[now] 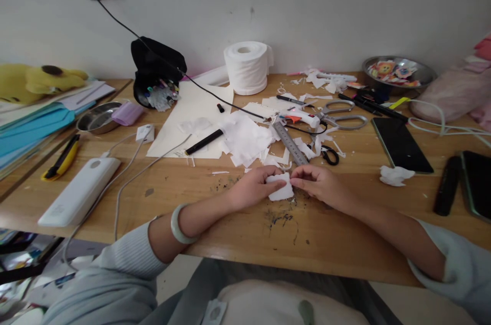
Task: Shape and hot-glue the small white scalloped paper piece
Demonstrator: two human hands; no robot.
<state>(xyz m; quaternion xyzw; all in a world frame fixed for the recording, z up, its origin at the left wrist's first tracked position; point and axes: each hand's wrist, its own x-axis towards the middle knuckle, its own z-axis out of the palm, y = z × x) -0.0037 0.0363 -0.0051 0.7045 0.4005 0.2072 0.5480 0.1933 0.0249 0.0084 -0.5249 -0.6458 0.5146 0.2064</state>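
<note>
Near the front of the desk, my left hand (251, 189) pinches a small white piece of paper (281, 189) between thumb and fingers. From the other side my right hand (320, 186) is closed, its thumb and forefinger pressed together at the piece's right edge. The piece is roughly square with uneven edges. Just beyond my hands lies a steel ruler (290, 145), pointing away from me. Torn white paper (247, 136) is heaped to its left, and a white glue gun (303, 117) rests past its far end.
Metal scissors (345, 114), a toilet roll (246, 69) and a black marker (204, 142) lie beyond. A power bank (80, 189) and yellow cutter (61, 159) are left. Phones, including one dark phone (402, 145), and crumpled tissue (396, 176) are right. A black cord (134, 33) crosses from the wall socket.
</note>
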